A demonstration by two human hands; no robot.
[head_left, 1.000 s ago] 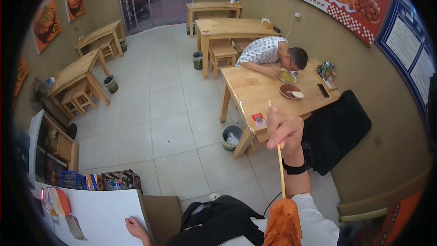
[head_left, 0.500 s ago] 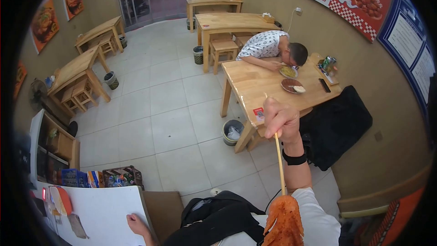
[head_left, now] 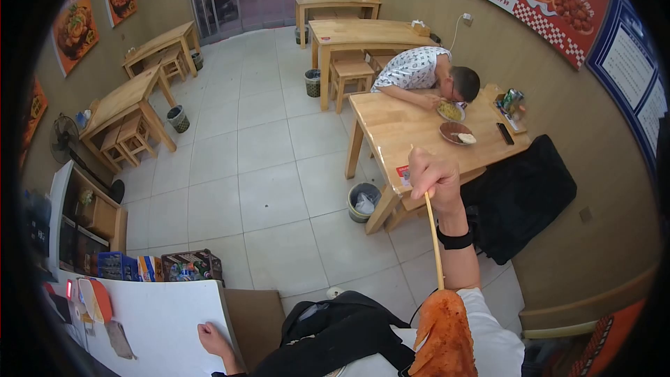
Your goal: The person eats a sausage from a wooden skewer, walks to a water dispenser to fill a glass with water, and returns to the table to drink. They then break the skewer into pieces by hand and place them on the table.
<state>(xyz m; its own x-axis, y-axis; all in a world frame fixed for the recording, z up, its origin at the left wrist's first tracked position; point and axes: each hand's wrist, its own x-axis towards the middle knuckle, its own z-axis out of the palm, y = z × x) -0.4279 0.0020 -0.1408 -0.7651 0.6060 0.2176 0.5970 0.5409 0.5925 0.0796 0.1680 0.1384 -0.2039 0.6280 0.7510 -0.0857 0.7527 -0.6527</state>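
My right hand point(head_left: 434, 173) is raised in front of me, its fingers pinched around a thin wooden stick. The stick runs down toward me into a large piece of orange-brown, seasoned meat, so this is a meat skewer point(head_left: 444, 335). The meat is close to the camera and the bottom edge of the view cuts it off. A black band circles my right wrist. My left hand point(head_left: 213, 338) rests, fingers curled closed, on the white tabletop point(head_left: 167, 307); nothing shows in it. Black clothing point(head_left: 342, 331) covers my lap.
Ahead, a person point(head_left: 419, 70) bends over a plate point(head_left: 451, 110) at a wooden table point(head_left: 391, 122). A brown plate point(head_left: 457, 133) and a black bag point(head_left: 523, 202) are near. A bin point(head_left: 363, 202) stands by the table leg. A bottle crate point(head_left: 192, 265) sits beyond the white tabletop.
The whole view has shifted slightly right and down. The skewer's meat shows a broader, smoother side than before. Both hands keep the same hold.
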